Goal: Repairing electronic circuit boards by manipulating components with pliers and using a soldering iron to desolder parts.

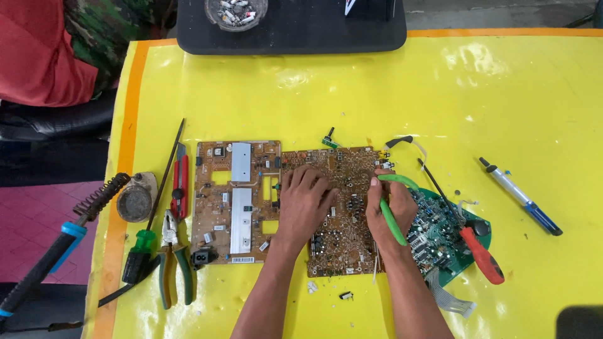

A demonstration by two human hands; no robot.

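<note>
While the left hand [303, 202] lies flat with fingers spread on the brown circuit board [342, 213], pinning it to the yellow table [352, 94] so it cannot slide, the right hand [391, 207] is closed around a green-handled tool [392, 216], gripped like a pen with its tip meeting the board near the far right edge. Just right of that hand, a round green board [440, 229] lies partly under a red-handled screwdriver [468, 235], close enough to grab. Left of the held board sits a second brown board with grey heat sinks [235, 201], edge to edge with it. Further left, pliers [173, 257], a red utility knife [180, 185] and a soldering iron stand [100, 201] line the table edge, clear of the work. A blue desoldering pump [520, 196] rests well off to the right, and at the far side an ashtray [236, 12] sits on a black mat [289, 34].
</note>
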